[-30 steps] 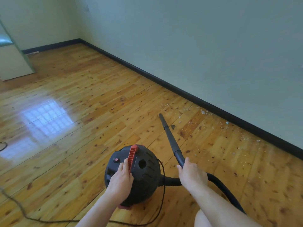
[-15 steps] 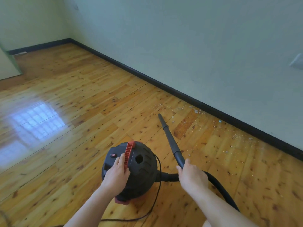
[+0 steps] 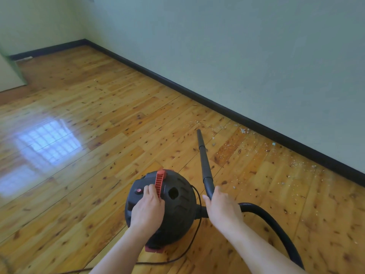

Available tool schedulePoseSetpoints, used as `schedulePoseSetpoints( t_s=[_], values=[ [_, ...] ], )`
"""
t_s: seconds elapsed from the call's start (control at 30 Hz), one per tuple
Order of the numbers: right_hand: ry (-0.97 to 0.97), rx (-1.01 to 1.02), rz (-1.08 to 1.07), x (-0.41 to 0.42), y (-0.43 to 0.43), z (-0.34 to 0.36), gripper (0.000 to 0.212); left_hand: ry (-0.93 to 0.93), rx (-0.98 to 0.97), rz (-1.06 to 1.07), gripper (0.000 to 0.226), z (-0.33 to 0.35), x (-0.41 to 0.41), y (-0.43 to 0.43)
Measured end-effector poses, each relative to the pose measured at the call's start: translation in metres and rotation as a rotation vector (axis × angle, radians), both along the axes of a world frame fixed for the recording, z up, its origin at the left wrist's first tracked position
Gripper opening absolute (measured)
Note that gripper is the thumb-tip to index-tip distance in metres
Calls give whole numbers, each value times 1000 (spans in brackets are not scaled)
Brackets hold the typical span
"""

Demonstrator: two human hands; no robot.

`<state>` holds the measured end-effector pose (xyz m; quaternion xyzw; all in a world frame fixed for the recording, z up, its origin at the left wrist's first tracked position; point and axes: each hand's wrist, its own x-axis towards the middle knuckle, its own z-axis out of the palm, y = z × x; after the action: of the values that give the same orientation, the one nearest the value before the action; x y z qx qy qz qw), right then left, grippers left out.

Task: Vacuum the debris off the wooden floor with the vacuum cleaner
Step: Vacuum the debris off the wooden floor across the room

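A round black vacuum cleaner (image 3: 177,206) with a red handle (image 3: 160,180) sits on the wooden floor (image 3: 98,135) in front of me. My left hand (image 3: 147,208) lies on its top, fingers curled beside the red handle and close to a red button (image 3: 139,190). My right hand (image 3: 222,209) grips the black wand (image 3: 203,161) at its near end. The wand's tip points at the floor near the pale debris (image 3: 245,131), which is scattered along the black skirting board. A ribbed black hose (image 3: 276,226) curves from the canister past my right arm.
A pale green wall (image 3: 237,56) with a black skirting board (image 3: 256,123) runs along the right. A thin black power cord (image 3: 189,246) loops round the canister and trails left across the floor. A pale door or cabinet edge (image 3: 9,76) stands at far left.
My left hand has slid forward on the canister, from beside the red handle to the red button. The wand has hardly moved in my right hand.
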<state>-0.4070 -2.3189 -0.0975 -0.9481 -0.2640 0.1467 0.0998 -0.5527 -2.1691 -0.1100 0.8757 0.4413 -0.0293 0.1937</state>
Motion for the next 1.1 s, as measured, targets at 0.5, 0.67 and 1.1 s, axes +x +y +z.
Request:
schedulePoseSetpoints(
  t_s=[0.5, 0.67, 1.1],
  values=[
    [48, 76, 27, -2, 33, -6, 54, -22, -5, 37, 36, -5, 22, 23],
    [68, 82, 30, 1, 41, -10, 51, -30, -20, 23, 44, -5, 28, 35],
    [171, 150, -44, 37, 53, -25, 61, -16, -75, -16, 38, -3, 39, 43]
  ],
)
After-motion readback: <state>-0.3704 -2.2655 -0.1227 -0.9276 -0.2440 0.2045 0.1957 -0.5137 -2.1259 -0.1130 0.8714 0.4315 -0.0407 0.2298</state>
